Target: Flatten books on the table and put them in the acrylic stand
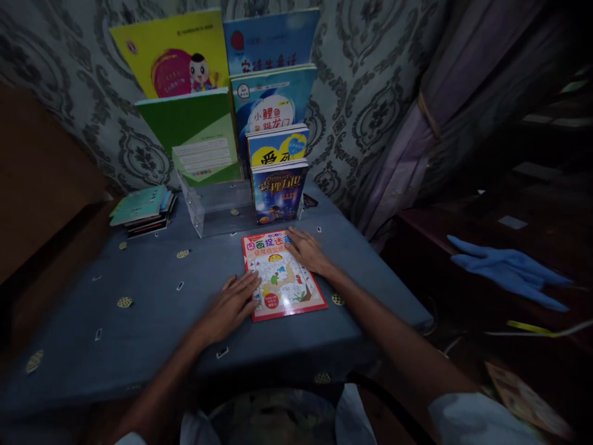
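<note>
A red-edged picture book (283, 290) with a colourful cartoon cover lies face up near the front of the table. My left hand (233, 305) rests at the book's left edge, fingers stretched out with the tips on the cover. Over the upper right edge lies my right hand (306, 249), its fingers extended flat on the cover. Neither hand grips the book. Just behind it stands a clear acrylic book rack (217, 207), holding several upright books, among them a dark blue book (279, 191) in front and a green book (194, 133) at left.
A small stack of books (141, 210) sits at the table's back left. The blue patterned tablecloth (152, 321) covers the table. Blue gloves (509, 269) lie on a dark surface at right. A patterned curtain (361, 93) hangs behind the rack.
</note>
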`<state>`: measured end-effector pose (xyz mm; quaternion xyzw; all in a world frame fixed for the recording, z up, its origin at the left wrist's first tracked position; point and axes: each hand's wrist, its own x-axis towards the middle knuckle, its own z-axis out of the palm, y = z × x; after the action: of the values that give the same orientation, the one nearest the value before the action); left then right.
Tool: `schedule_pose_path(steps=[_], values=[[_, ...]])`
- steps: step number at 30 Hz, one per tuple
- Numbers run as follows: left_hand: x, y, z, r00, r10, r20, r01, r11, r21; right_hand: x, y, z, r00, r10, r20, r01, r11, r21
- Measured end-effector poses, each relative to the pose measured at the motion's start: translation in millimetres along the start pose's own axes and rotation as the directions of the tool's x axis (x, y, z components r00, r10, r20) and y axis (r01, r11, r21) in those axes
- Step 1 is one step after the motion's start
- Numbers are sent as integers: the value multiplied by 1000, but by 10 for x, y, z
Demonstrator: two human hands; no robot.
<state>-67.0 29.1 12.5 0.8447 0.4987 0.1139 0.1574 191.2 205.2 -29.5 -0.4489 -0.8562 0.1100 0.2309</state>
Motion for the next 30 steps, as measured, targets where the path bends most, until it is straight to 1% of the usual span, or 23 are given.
schedule_pose_path(steps=[3, 7, 10, 12, 17, 19, 25, 30], values=[[237, -193, -80, 999, -46, 3, 46, 998, 47, 5, -34, -33, 1000, 4, 1, -4, 1000, 6], [585, -447, -142, 995, -92, -27, 94, 992, 83, 12, -122, -108, 999, 38, 29, -38, 999, -13], [801, -588, -154, 990, -130, -55, 134, 986, 94, 17, -171, -151, 997, 67, 35, -66, 998, -24], [889, -646, -148, 986, -143, -88, 151, 984, 91, 18, -179, -162, 997, 73, 40, -72, 997, -25], [932, -686, -111, 970, -127, -209, 151, 983, 103, 15, -143, -146, 998, 56, 31, -55, 998, -29], [928, -682, -101, 964, -119, -237, 149, 982, 114, 14, -130, -141, 998, 54, 21, -54, 998, -27], [943, -683, -106, 960, -100, -262, 135, 984, 116, 24, -122, -147, 999, 47, 29, -46, 999, -16], [942, -666, -117, 959, -106, -262, 143, 982, 126, 21, -93, -126, 1000, 8, -6, -7, 1000, 2]])
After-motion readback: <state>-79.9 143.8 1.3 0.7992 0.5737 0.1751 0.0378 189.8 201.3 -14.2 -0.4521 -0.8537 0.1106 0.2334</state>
